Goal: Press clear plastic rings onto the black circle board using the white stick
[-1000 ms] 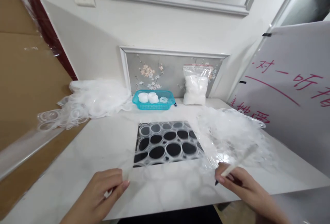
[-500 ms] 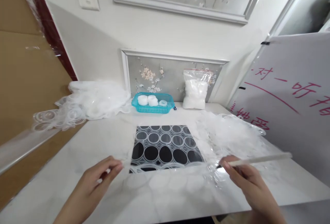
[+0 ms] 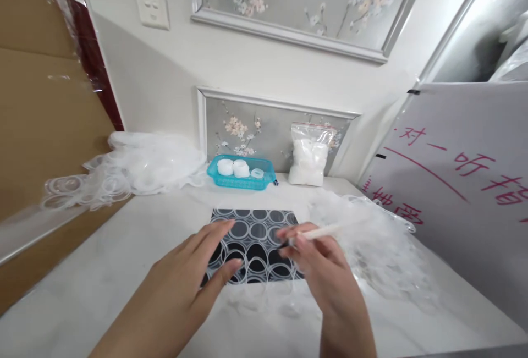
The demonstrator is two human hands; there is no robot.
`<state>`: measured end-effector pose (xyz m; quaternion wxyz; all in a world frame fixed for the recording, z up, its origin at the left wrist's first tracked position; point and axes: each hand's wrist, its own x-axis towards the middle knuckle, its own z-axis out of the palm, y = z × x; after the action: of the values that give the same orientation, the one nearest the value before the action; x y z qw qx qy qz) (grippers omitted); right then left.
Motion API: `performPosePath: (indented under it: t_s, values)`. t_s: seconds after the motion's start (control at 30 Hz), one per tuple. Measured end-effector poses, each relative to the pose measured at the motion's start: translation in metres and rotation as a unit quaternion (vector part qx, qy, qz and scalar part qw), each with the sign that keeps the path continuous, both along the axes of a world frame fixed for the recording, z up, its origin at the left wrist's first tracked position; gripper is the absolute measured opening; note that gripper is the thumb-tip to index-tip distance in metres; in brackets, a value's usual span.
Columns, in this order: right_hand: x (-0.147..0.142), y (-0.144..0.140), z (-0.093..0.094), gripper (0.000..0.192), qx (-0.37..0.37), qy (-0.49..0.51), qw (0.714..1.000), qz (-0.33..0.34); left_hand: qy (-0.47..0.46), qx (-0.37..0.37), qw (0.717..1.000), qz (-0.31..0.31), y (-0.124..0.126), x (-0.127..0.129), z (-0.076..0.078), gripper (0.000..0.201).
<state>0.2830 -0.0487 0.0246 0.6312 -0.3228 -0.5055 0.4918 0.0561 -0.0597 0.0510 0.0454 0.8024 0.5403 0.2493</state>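
Observation:
Over the left part of a black square sheet (image 3: 258, 251) is my left hand (image 3: 202, 270), its thumb and fingers apart and nothing gripped between them. My right hand (image 3: 319, 259) is closed around a slim white pen-like tool (image 3: 319, 232) with a dark tip, above the sheet's right side. Clear plastic sheeting with whitish ring outlines (image 3: 258, 265) lies across the black sheet and runs past its front edge. Some of the sheet is covered by both hands.
A blue basket (image 3: 241, 183) holding white rings stands at the back, beside a zip bag of white material (image 3: 308, 163). Crumpled clear ring sheeting is heaped at left (image 3: 144, 165) and right (image 3: 383, 248). A whiteboard (image 3: 462, 226) leans at right; cardboard (image 3: 45, 127) stands at left.
Both hands have moved inward over the black sheet. My left hand has let go of the clear sheeting's edge and spread its fingers. The white tool stays in my right hand. The view has tilted up.

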Motion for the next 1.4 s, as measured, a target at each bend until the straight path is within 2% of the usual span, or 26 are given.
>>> performPosePath:
  t_s: [0.07,0.13,0.23,0.33,0.5,0.63,0.73,0.87,1.0,1.07,1.17,1.3,1.4]
  values:
    - [-0.02,0.01,0.028,0.013,0.002,0.031,0.995,0.095,-0.004,0.007,1.0,-0.028,-0.003,0.011,0.027,0.051]
    - [-0.035,0.017,0.057,0.013,-0.013,0.083,0.984,0.157,-0.022,0.03,0.999,-0.019,-0.004,0.021,0.05,0.05]
    - [-0.053,0.019,0.089,0.017,-0.009,0.164,0.969,0.187,-0.085,0.081,0.993,0.016,-0.004,0.032,0.072,0.05]
    - [-0.065,0.019,0.102,0.022,0.008,0.199,0.962,0.185,-0.153,0.096,0.984,0.005,0.003,0.038,0.081,0.045]
    - [-0.076,0.029,0.103,0.027,0.036,0.197,0.959,0.199,-0.233,0.055,0.97,-0.032,0.033,0.04,0.082,0.03]
    - [-0.07,0.043,0.101,0.019,0.019,0.228,0.949,0.216,-0.291,-0.053,0.942,-0.157,0.062,0.034,0.081,0.021]
    - [-0.06,0.056,0.096,0.013,-0.012,0.229,0.949,0.215,-0.289,-0.105,0.927,-0.217,0.077,0.026,0.08,0.02]
    - [-0.047,0.073,0.088,0.011,-0.014,0.204,0.948,0.244,-0.325,-0.131,0.909,-0.227,0.091,0.017,0.076,0.021]
    - [-0.041,0.081,0.085,0.012,-0.015,0.211,0.929,0.303,-0.393,-0.195,0.867,-0.236,0.101,0.013,0.072,0.03]
    - [-0.041,0.08,0.086,0.013,-0.009,0.213,0.924,0.318,-0.413,-0.201,0.853,-0.247,0.103,0.011,0.072,0.032]
    - [-0.04,0.076,0.088,0.012,0.0,0.212,0.925,0.316,-0.413,-0.191,0.862,-0.226,0.099,0.011,0.074,0.031]
    - [-0.036,0.072,0.088,0.012,0.017,0.173,0.934,0.313,-0.361,-0.141,0.907,-0.166,0.086,0.012,0.08,0.032]
    - [-0.031,0.07,0.086,0.011,0.051,0.118,0.932,0.338,-0.308,-0.118,0.929,-0.167,0.077,0.013,0.082,0.031]
